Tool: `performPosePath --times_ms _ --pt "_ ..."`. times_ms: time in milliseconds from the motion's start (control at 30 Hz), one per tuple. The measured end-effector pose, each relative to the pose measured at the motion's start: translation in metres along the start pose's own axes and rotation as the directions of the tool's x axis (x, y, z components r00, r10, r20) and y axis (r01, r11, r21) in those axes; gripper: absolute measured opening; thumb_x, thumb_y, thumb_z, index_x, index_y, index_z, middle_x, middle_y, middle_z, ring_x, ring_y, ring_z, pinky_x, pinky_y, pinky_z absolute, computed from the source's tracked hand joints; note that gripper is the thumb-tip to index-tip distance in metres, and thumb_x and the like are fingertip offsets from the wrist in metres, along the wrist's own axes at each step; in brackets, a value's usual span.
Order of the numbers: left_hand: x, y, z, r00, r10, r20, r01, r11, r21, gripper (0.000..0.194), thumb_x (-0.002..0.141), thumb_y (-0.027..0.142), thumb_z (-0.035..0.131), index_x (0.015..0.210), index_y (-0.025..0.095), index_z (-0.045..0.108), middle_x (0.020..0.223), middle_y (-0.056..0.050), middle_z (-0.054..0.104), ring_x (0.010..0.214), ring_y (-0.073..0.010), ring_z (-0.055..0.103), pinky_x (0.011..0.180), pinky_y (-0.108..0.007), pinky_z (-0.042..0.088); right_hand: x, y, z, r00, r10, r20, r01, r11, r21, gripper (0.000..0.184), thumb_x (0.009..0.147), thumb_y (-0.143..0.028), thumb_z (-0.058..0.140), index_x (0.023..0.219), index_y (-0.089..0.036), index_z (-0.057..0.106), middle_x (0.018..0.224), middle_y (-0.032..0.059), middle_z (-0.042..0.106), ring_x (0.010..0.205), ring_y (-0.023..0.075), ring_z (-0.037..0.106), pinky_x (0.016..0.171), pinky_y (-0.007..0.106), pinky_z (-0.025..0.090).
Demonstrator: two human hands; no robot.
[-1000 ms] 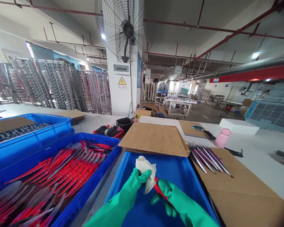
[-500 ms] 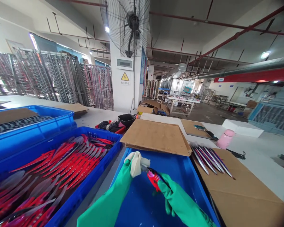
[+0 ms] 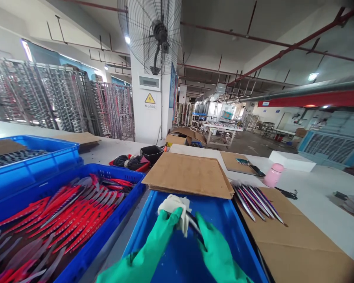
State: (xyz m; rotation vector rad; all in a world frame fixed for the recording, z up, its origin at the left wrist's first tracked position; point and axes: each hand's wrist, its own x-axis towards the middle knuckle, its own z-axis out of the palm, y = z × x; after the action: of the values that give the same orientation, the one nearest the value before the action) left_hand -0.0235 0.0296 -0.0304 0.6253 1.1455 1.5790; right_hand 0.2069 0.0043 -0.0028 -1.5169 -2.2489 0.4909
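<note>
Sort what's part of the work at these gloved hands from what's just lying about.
Work:
left hand, wiping with white cloth
right hand, holding painted lure
red lures
striped lures

Lying about:
pink bottle
black bin
cardboard stack

Bright, even light fills the hall, coming from the ceiling lamps [image 3: 127, 39] and a pale window strip [image 3: 26, 50] at far left, so shadows stay faint. Glare whitens the bench top [image 3: 321, 208]. The wide lens bends the overhead pipe [image 3: 297, 90] toward the edges — the bottom right corner darkens, too. The distant racks [image 3: 218, 112] go soft, and the lure [image 3: 193, 222] between the left glove [image 3: 156, 243] and right glove [image 3: 216, 251] blurs slightly.
</note>
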Motion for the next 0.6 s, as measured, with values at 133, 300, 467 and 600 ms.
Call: performPosePath --times_ms 133,300,467,600 --pt "0.003 0.005 -0.002 0.987 0.072 -0.146 -0.054 0.991 0.12 0.065 0.053 0.065 0.106 0.1 0.028 0.079 0.126 -0.012 0.09 0.139 -0.0467 0.076 0.124 -0.051 0.06 -0.01 -0.013 0.008 0.999 0.011 0.043 -0.022 0.966 0.259 0.081 0.096 -0.014 0.067 0.175 -0.027 0.057 0.173 0.0116 0.064 0.152 0.0351 0.07 0.129 0.048 0.057" --pt "-0.004 0.02 -0.016 0.98 0.138 -0.147 -0.113 0.979 0.168 0.063 0.06 0.072 0.103 0.099 0.029 0.079 0.124 -0.012 0.09 0.149 -0.0478 0.069 0.139 -0.057 0.044 -0.019 -0.036 -0.001 0.902 0.013 0.431 -0.324 0.679 0.659 0.084 0.095 -0.031 0.069 0.178 -0.032 0.052 0.152 0.0121 0.079 0.064 0.0137 0.076 0.058 0.023 0.06" --pt "-0.01 0.019 -0.008 0.996 0.077 0.049 -0.079 0.997 0.023 0.08 0.068 0.079 0.098 0.125 0.026 0.081 0.121 -0.013 0.089 0.144 -0.0443 0.073 0.124 -0.057 0.062 -0.017 -0.021 0.001 0.947 -0.001 0.322 -0.201 0.779 0.593 0.077 0.098 -0.029 0.066 0.174 -0.035 0.058 0.149 0.0113 0.081 0.071 0.0178 0.079 0.062 0.026 0.062" --pt "-0.015 0.016 0.007 0.988 0.1 0.121 -0.107 0.993 0.055 0.107 0.05 0.073 0.11 0.139 0.024 0.078 0.128 -0.015 0.088 0.148 -0.0506 0.07 0.132 -0.062 0.054 -0.016 -0.001 0.004 0.99 -0.057 0.127 0.006 0.929 0.37 0.073 0.093 -0.019 0.065 0.166 -0.029 0.068 0.161 0.0118 0.075 0.14 0.0332 0.078 0.118 0.037 0.061"
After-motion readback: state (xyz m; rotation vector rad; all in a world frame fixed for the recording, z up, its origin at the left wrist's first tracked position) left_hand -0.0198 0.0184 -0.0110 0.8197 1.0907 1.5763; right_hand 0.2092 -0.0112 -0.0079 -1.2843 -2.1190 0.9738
